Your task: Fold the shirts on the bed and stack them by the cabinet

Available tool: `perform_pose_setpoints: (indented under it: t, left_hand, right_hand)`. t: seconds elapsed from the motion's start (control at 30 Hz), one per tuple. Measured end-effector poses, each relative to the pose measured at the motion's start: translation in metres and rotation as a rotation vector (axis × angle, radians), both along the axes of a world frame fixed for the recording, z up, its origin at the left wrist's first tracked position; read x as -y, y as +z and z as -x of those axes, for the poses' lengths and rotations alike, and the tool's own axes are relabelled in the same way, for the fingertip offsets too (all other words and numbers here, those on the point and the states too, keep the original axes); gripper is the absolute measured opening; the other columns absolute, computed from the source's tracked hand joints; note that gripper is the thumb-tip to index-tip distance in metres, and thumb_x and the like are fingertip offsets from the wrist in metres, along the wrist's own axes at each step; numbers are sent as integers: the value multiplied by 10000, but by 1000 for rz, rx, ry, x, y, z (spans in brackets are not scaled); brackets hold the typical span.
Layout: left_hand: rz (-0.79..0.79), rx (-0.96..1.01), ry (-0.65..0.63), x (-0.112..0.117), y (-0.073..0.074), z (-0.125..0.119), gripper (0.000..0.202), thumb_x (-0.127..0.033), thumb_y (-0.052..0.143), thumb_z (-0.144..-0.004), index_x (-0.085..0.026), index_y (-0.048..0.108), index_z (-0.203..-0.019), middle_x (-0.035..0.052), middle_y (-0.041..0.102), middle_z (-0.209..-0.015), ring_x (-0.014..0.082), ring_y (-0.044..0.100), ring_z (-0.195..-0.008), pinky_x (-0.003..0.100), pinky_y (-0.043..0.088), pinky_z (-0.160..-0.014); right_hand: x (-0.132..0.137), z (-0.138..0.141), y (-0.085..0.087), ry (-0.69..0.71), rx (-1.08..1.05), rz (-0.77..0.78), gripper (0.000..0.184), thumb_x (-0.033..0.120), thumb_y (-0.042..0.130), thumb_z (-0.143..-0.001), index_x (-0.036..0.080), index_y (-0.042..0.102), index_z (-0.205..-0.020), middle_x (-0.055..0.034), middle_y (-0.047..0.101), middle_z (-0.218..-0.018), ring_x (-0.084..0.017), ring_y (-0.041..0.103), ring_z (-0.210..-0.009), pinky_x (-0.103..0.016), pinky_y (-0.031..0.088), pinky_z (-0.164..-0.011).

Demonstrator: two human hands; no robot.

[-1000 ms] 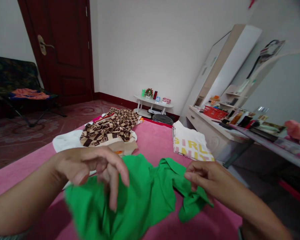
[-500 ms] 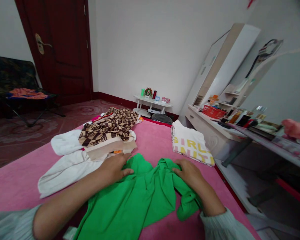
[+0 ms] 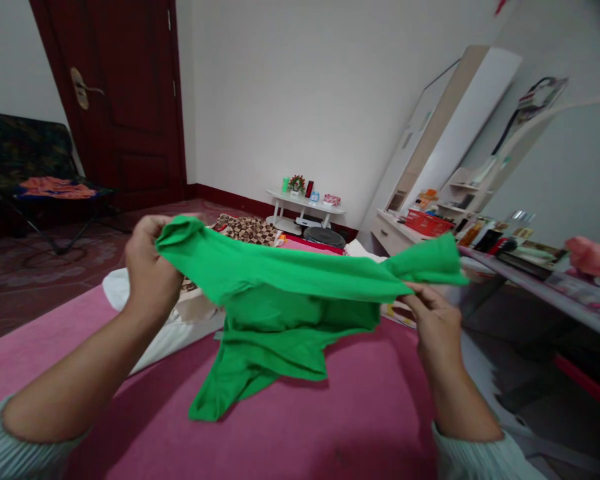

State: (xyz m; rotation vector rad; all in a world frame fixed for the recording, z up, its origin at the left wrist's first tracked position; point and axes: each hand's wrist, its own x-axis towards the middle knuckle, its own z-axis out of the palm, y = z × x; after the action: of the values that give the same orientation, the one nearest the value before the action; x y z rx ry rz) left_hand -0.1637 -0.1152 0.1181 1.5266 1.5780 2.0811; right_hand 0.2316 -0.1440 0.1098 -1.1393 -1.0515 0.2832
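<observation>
A bright green garment (image 3: 285, 293) hangs stretched in the air above the pink bed (image 3: 330, 427). My left hand (image 3: 150, 270) is closed round its left end at chest height. My right hand (image 3: 433, 317) pinches its right end, with a green flap sticking out past the fingers. The garment's lower part droops in folds, and its tip touches the bed cover.
Behind the garment lie a brown checkered cloth (image 3: 247, 228) and white clothes (image 3: 117, 287) on the bed. A dressing table (image 3: 405, 243) with a red basket (image 3: 429, 222) stands right. A low white shelf (image 3: 305, 207), a dark red door (image 3: 115, 100) and a folding chair (image 3: 30, 173) are farther back.
Both hands have gripped the green garment and lifted it off the bed, pulling it apart sideways. Half a second ago it lay crumpled on the cover under my hands.
</observation>
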Motion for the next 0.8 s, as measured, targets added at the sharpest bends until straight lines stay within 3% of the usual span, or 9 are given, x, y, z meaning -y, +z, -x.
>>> perform_pose_setpoints:
  t: [0.07,0.13,0.23,0.33,0.43,0.53,0.63,0.7,0.8]
  left_hand:
    - [67,139,-46,-7,-10,3,289,-484,563,-810,-200,555,-865,-35,621,-786,118,559,-706,253,399,-599]
    - [70,248,-103,-10,-13,3,300,-490,578,-809,-193,540,-822,-61,528,-671,88,478,-585,226,377,-547]
    - [-42,317,-137,-2,0,0,275,-456,611,-820,-190,543,-844,-67,508,-696,67,451,-587,202,378,-554]
    - [-156,341,-139,9,18,-2,263,-459,611,-831,-203,554,-850,-62,516,-720,63,447,-599,206,380,-571]
    - [-4,207,-273,8,19,-3,265,-471,602,-822,-211,561,-850,-66,538,-703,77,487,-614,219,375,-576]
    - [294,-156,-476,-1,-1,-9,311,-490,593,-797,-189,602,-875,-15,625,-746,150,589,-722,259,440,-646]
    - [507,-619,-648,-1,-26,-23,502,-511,653,-728,-194,609,-1116,66,664,-1087,248,608,-1002,346,458,-878]
    - [617,-869,-717,9,-38,-35,728,-519,717,-648,-215,533,-1284,102,598,-1249,301,567,-1118,393,432,-952]
    - [736,-1115,-696,27,-49,-55,916,-503,766,-554,-213,464,-1369,158,582,-1246,358,591,-1068,443,464,-898]
  right_hand:
    - [-2,-3,-6,0,-112,35,216,291,715,-634,149,686,-794,1,660,-696,-130,604,-569,-234,493,-506]
    - [1,-1,-5,-75,-154,-90,215,276,697,-662,150,700,-837,14,646,-691,-98,561,-518,-205,451,-469]
    - [12,9,7,-178,-60,-285,242,298,654,-737,167,710,-933,-24,685,-855,-125,608,-630,-248,503,-556]
    - [20,19,19,-229,-15,-360,268,327,611,-783,173,692,-986,-83,695,-990,-201,654,-773,-349,545,-656]
    - [16,14,19,-214,-85,-340,267,347,604,-782,180,666,-980,-106,678,-1078,-224,657,-866,-373,547,-718]
    - [4,-7,7,-46,40,29,370,403,644,-730,179,640,-1023,-85,683,-1048,-212,661,-849,-334,545,-694]
    - [-6,-28,-15,134,472,527,609,424,713,-642,158,596,-1178,-112,680,-1064,-244,670,-846,-356,536,-705]
    - [-8,-34,-31,146,784,699,804,399,761,-582,169,514,-1312,-144,630,-1203,-293,635,-1022,-397,509,-824]
    - [-7,-29,-50,157,1113,841,1011,362,823,-494,202,417,-1406,-167,515,-1367,-337,532,-1203,-415,449,-931]
